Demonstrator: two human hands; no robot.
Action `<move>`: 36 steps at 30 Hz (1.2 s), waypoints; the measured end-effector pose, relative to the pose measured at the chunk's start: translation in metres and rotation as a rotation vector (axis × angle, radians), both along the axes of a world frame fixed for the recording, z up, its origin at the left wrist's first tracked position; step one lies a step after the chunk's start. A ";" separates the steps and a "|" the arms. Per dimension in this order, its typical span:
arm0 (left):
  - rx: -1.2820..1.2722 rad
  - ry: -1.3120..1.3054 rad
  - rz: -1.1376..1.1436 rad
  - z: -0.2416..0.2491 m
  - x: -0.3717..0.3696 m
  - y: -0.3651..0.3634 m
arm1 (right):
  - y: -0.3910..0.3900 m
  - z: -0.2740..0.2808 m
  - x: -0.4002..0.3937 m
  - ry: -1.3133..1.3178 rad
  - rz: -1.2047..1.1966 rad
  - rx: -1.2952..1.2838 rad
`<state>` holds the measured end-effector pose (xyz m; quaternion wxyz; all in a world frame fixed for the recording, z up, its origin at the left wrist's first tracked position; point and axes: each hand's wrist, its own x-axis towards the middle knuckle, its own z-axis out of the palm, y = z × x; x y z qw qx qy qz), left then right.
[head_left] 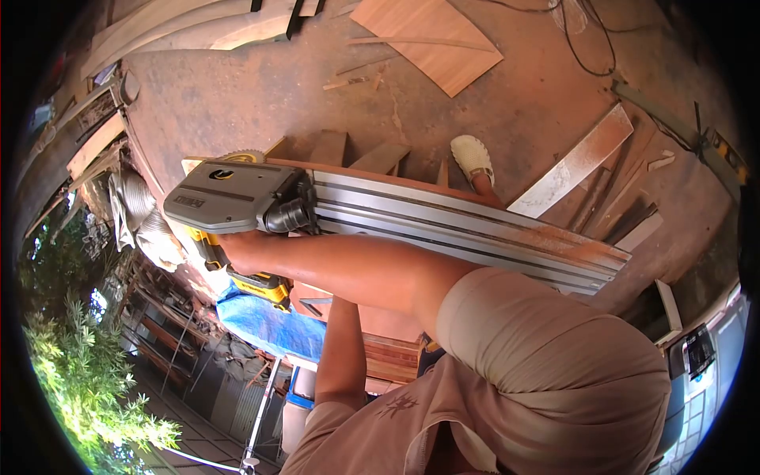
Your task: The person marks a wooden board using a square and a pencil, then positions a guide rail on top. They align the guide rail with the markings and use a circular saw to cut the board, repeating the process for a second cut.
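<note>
My right hand (pixel 239 251) is wrapped round the handle of a yellow and black track saw (pixel 226 194), partly hidden by the saw's body. A toothed blade (pixel 244 157) shows at the saw's far edge, and a dust port sticks out at its side. The saw sits at the left end of a long silver guide rail (pixel 467 226). Beneath the rail lies a wooden board (pixel 412 184), its reddish edge showing. My left forearm (pixel 342 340) passes behind my right forearm, which hides the left hand.
A foot in a pale shoe (pixel 473 156) stands past the rail. Offcuts, a whitish plank (pixel 571 162) and a square wooden panel (pixel 431 43) lie on the floor. A blue tarp (pixel 273 321) is below the saw. Plants (pixel 79 356) and piled scrap are at left.
</note>
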<state>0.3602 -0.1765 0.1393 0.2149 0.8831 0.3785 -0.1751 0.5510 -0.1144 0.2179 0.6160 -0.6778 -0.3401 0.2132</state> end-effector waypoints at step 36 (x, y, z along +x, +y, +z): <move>0.013 0.127 0.358 0.009 -0.050 0.040 | -0.011 0.067 0.007 0.104 0.385 -0.274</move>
